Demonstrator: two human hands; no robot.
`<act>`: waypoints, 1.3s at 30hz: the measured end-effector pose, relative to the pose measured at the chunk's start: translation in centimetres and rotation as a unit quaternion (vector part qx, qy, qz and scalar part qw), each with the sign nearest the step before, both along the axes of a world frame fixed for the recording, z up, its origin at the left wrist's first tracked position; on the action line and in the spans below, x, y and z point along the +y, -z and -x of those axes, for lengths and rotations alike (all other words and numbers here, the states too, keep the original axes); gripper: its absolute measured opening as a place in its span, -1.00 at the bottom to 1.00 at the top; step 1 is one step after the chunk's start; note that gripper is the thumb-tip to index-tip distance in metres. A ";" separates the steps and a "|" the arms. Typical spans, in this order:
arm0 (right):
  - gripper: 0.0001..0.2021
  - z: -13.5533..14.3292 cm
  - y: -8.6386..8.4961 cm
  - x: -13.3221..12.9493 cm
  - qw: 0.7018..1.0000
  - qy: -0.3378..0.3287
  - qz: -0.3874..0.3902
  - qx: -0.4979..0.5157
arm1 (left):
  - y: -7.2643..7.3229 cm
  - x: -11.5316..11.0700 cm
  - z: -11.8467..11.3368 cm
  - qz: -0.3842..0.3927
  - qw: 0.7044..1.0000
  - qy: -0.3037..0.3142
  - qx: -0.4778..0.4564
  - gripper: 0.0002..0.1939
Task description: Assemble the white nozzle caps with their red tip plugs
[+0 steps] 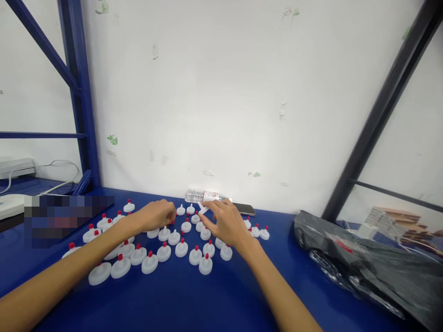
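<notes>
White round lids with pointed nozzles lie in a loose group on the blue table (194, 299). Many wear small red tip caps, such as the lid (150, 263) in front. A few nozzles are bare, among them the lid (174, 238) below my left hand. My left hand (157, 216) is closed low over the group, with a small red cap (172, 223) at its fingertips. Between the thumb and fingers of my right hand (224, 221) is a tilted white nozzle lid (202, 209) with no red on its tip. My right palm partly hides lids beneath it.
A clear plastic bottle (194, 196) lies against the white wall, with a dark phone (245, 209) beside it. Grey plastic wrapping (363, 258) covers the right side. Blue rack posts (81, 92) and a white device with cables (14, 205) stand at left.
</notes>
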State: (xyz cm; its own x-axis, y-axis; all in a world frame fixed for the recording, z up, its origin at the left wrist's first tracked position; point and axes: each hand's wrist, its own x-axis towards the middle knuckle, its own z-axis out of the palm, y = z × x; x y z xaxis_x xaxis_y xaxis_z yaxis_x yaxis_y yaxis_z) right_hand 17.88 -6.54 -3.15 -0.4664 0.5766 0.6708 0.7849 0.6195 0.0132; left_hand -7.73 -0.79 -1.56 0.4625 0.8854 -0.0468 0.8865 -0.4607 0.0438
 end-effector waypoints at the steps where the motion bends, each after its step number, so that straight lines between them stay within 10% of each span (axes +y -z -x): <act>1: -0.72 0.0 0.0 0.0 1.000 -0.001 0.001 0.000 | 0.1 0.3 0.2 -0.006 1.000 0.005 -0.007 -0.86; 39: -0.74 0.4 -0.1 -0.5 1.000 -0.003 0.017 -0.010 | 1.2 2.0 2.5 0.049 0.991 0.054 -0.115 -0.77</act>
